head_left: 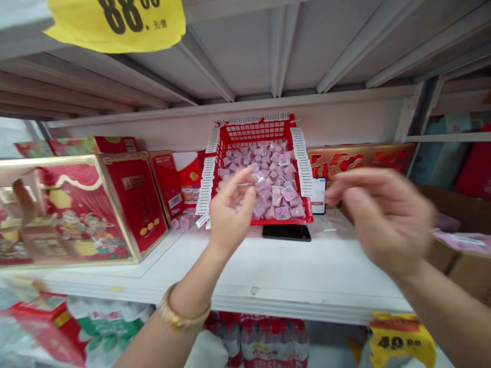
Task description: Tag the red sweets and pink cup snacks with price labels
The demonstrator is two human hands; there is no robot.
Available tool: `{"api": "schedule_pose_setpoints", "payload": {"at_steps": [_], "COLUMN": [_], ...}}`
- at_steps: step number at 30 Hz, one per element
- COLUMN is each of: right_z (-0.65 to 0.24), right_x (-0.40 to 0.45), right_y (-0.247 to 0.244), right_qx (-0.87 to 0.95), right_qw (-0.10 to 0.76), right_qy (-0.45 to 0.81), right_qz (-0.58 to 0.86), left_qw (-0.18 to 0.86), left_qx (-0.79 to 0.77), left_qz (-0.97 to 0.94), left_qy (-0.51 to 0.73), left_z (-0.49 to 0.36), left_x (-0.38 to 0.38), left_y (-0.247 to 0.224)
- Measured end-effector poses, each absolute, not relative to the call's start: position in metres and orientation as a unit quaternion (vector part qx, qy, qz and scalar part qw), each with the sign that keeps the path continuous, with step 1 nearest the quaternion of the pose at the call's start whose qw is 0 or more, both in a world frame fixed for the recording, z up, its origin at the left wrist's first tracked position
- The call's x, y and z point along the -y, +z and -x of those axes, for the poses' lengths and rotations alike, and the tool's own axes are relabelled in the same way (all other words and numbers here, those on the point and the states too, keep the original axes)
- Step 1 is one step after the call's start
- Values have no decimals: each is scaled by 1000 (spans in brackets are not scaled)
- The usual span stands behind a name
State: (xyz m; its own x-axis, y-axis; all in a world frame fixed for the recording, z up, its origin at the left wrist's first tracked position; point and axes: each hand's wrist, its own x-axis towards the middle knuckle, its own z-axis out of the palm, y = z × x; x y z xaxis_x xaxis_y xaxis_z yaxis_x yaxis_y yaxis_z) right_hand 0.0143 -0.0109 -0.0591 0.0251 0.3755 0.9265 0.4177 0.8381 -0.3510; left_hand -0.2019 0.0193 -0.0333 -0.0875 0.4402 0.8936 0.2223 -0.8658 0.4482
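Note:
A red plastic basket point(251, 134) full of small pink wrapped cups point(274, 171) stands on the white shelf point(230, 276). Strips of white barcode labels point(303, 161) hang over its rim on both sides and the back. My left hand point(233, 207) is over the basket's front left part, fingers curved, with a small clear-wrapped cup point(256, 175) at its fingertips. Right of the basket, my right hand point(383, 214) is raised and blurred, thumb and fingers close together; whether it holds anything is too smeared to tell.
A black phone point(286, 233) lies before the basket; another phone point(318, 196) with a lit screen stands at its right. Red and gold gift boxes point(76, 209) are at left, brown cartons point(470, 266) at right. Packed bottles point(268, 340) sit below; a metal shelf point(245, 51) hangs overhead.

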Motion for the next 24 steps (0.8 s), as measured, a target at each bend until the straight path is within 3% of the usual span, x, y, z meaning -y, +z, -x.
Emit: {"api": "schedule_pose_setpoints", "payload": {"at_steps": [2,6,13,19,24], "right_z": [-2,9,-3,-7,-5], "right_x": [-16,-78,-107,-104,-105], "right_y": [-63,-98,-134,-138,-138], "right_qx": [749,809,799,802,770], "right_qw": [590,458,403,418,487], "right_qy": [-19,-97,-168,-152,-107], "right_qz": [300,356,414,398,398], "left_qw": [76,-31,-136,-179,-10], "left_qx": [-347,-463,-574,-558,-460], "left_qz": [-704,-761,-758,-754,-736], "left_qy": [616,454,278,295,496], "left_z": [196,192,181,184,182], "left_x": [-61,-125,-142,-135,-130], "left_y": [-49,-75,-82,-91,-97]}}
